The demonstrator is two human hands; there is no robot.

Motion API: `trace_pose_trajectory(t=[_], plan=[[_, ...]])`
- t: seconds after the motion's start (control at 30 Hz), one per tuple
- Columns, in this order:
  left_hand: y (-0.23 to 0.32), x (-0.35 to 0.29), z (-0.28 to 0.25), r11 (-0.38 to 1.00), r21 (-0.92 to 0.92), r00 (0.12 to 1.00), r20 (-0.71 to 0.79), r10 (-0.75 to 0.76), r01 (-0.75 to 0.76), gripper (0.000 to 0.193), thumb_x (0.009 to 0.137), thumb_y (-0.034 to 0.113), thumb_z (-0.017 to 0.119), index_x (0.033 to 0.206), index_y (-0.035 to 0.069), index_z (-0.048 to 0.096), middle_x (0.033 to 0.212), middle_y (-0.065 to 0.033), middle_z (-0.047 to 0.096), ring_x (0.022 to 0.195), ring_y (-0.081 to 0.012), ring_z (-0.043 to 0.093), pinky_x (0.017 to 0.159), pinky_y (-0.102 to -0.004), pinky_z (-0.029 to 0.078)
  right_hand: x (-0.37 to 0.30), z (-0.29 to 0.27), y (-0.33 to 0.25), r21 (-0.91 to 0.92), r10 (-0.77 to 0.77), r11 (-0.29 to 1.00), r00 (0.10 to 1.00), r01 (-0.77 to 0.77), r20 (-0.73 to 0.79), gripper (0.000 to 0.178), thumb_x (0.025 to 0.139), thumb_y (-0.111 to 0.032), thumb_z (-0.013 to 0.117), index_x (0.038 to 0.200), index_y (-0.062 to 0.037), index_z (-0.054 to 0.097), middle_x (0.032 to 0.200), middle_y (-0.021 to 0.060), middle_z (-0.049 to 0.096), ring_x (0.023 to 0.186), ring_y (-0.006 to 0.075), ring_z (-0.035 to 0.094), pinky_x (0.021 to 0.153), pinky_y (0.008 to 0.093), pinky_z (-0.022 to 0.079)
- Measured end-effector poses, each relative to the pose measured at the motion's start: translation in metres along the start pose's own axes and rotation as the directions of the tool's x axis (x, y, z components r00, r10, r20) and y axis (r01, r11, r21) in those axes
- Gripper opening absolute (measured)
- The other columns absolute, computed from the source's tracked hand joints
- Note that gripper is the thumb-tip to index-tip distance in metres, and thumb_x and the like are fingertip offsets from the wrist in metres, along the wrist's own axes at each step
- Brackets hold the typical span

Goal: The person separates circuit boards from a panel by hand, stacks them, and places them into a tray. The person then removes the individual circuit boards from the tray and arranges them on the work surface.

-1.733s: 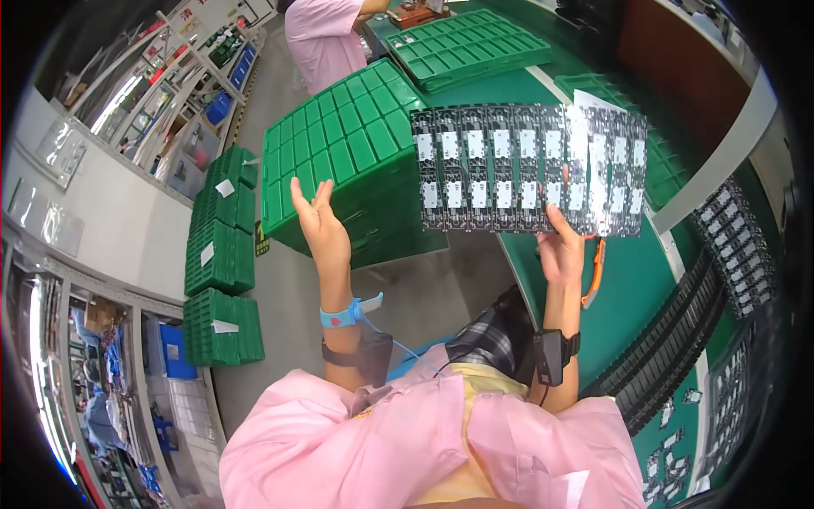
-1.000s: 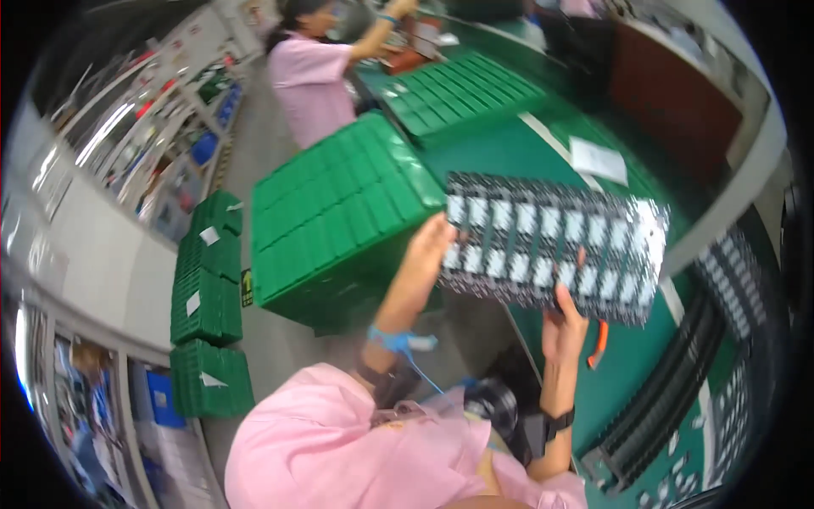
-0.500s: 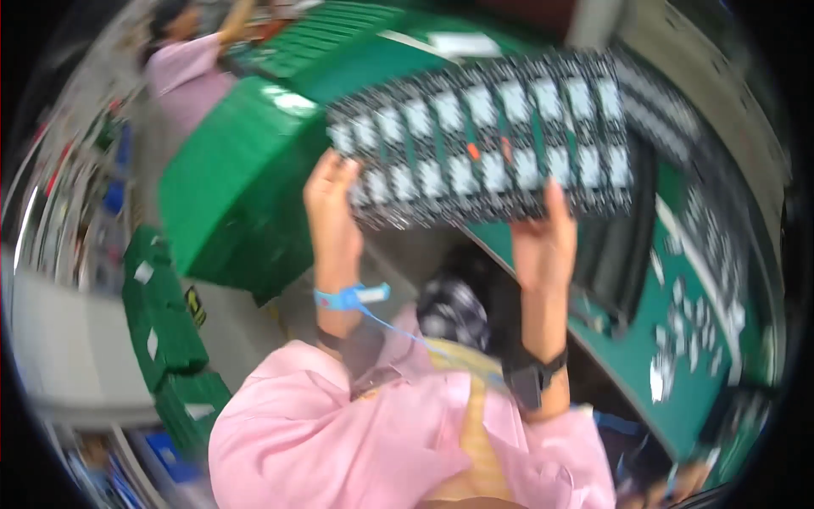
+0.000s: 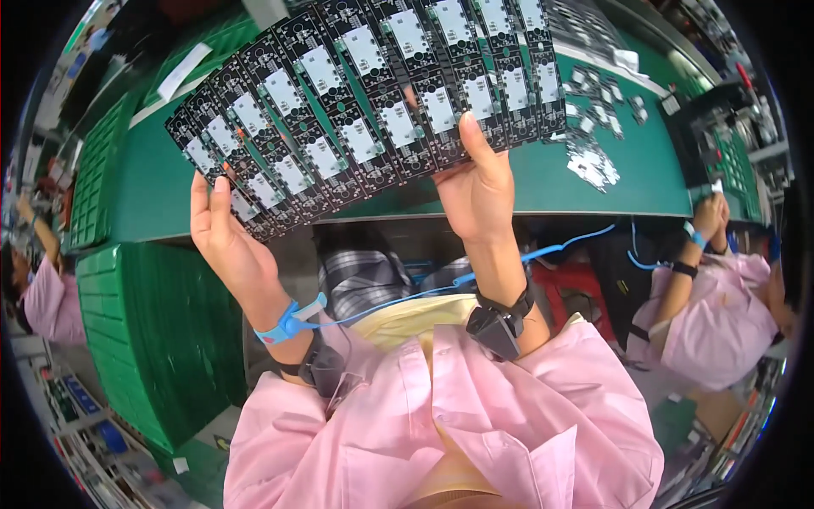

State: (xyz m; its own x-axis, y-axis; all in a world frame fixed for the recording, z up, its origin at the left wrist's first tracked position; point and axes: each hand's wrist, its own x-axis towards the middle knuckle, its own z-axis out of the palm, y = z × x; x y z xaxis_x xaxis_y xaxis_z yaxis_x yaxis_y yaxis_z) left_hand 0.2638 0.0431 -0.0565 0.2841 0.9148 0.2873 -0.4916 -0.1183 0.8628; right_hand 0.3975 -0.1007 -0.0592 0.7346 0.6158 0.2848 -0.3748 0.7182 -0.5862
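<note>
I hold up a wide black panel of circuit boards (image 4: 373, 102), made of several small boards in rows with white rectangles. My left hand (image 4: 225, 242) grips its lower left corner. My right hand (image 4: 479, 182) grips its lower edge near the right, thumb up over the front. The panel tilts, left end lower, above the green worktable (image 4: 593, 178). A blue wrist strap (image 4: 288, 324) with a coiled blue cord is on my left wrist, and dark bands sit on both wrists.
Loose small boards (image 4: 598, 157) lie scattered on the green table at the right. Stacked green crates (image 4: 140, 339) stand at my left. A person in pink (image 4: 721, 288) sits at the right, another person (image 4: 38, 293) at the far left edge.
My view and the panel have swung away from the green crate stack to over the green worktable. Both hands kept hold of the panel throughout.
</note>
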Motion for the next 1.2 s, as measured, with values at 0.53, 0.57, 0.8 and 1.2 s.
trace_pose_trajectory(t=[0.53,0.57,0.8,1.2], plan=[[-0.016,0.004,0.023,0.973,0.019,0.953,0.196,-0.230,0.231,0.034,0.081,0.008,0.046,0.112,-0.007,0.042,0.107,-0.0134,0.051,0.097,-0.0180,0.049,0.086,-0.0277,0.037,-0.017,-0.021,-0.039,-0.076,-0.115,0.992,0.978,0.103,-0.173,0.044,0.086,-0.018,0.040,0.125,-0.0029,0.027,0.120,0.0165,0.041,0.109,0.0270,0.043,0.087,0.0410,0.040],[-0.014,0.004,0.022,0.951,0.007,0.926,0.224,-0.303,0.310,0.035,0.082,0.010,0.045,0.113,-0.007,0.041,0.108,-0.0143,0.050,0.099,-0.0193,0.049,0.087,-0.0285,0.037,-0.018,-0.024,-0.048,-0.018,-0.063,0.998,0.988,0.061,-0.144,0.041,0.086,-0.017,0.040,0.122,-0.0017,0.030,0.117,0.0161,0.044,0.106,0.0262,0.046,0.085,0.0408,0.041],[0.003,0.016,0.001,0.667,-0.246,0.636,0.637,-0.436,0.704,0.040,0.085,0.016,0.039,0.117,-0.008,0.036,0.116,-0.0182,0.043,0.107,-0.0238,0.044,0.089,-0.0359,0.037,-0.028,-0.032,-0.086,0.073,0.021,0.997,0.997,-0.015,-0.074,0.036,0.084,-0.016,0.039,0.114,0.0026,0.039,0.110,0.0162,0.049,0.097,0.0274,0.052,0.080,0.0453,0.044],[0.041,-0.054,0.069,0.338,-0.456,0.562,0.735,-0.379,0.823,0.045,0.087,0.018,0.038,0.125,-0.001,0.025,0.127,-0.0191,0.029,0.114,-0.0304,0.034,0.085,-0.0426,0.040,-0.023,-0.065,-0.124,0.147,-0.062,0.988,0.982,0.036,0.179,0.040,0.089,-0.034,0.034,0.105,-0.0016,0.050,0.102,0.0136,0.055,0.093,0.0250,0.054,0.077,0.0440,0.045]])
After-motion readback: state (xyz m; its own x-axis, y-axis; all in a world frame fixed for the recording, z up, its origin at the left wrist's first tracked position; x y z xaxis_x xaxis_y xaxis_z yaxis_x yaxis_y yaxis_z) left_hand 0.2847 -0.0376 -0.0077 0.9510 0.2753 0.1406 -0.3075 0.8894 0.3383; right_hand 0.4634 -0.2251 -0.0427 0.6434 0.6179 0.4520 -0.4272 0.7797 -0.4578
